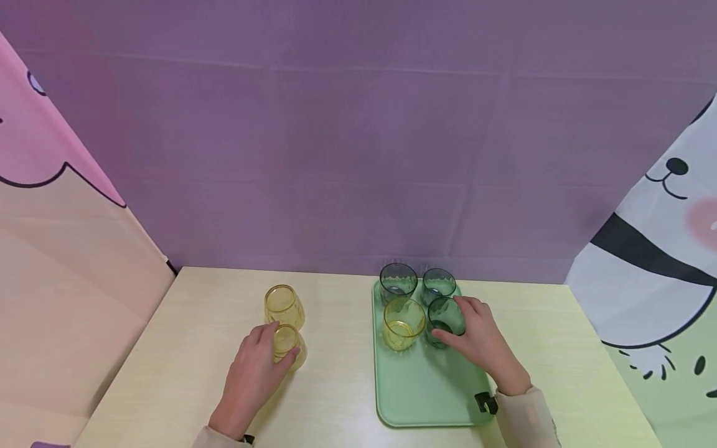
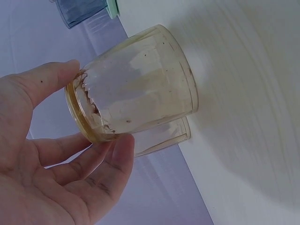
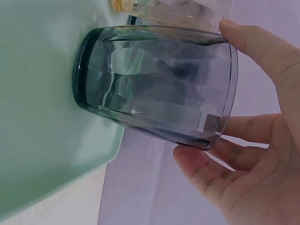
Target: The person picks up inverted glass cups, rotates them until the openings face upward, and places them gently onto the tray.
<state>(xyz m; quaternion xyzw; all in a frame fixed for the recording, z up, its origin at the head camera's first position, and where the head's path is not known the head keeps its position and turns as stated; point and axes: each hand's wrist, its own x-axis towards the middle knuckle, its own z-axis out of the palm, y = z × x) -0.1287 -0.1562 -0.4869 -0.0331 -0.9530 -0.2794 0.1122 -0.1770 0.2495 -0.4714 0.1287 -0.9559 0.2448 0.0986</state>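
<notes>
My left hand (image 1: 254, 367) holds an amber drinking glass (image 2: 136, 84) by its thick base, thumb on one side and fingers on the other. That glass is upside down, its rim at the tabletop. Just behind it, a second amber glass (image 1: 284, 306) is also upside down. On the green tray (image 1: 428, 398), my right hand (image 1: 478, 333) grips a smoky dark glass (image 3: 154, 86) near its rim; this glass is upright, base at the tray. Next to it is an upright yellow glass (image 1: 403, 323), with two dark glasses, one on the left (image 1: 398, 283) and one on the right (image 1: 439, 285), behind.
The pale wooden table (image 1: 330, 386) extends between the amber glasses and the tray. A purple cloth (image 1: 358, 155) hangs along its back edge, with printed cloths at the left (image 1: 67, 298) and right (image 1: 650, 280). A small black piece (image 1: 486, 402) shows by the right sleeve.
</notes>
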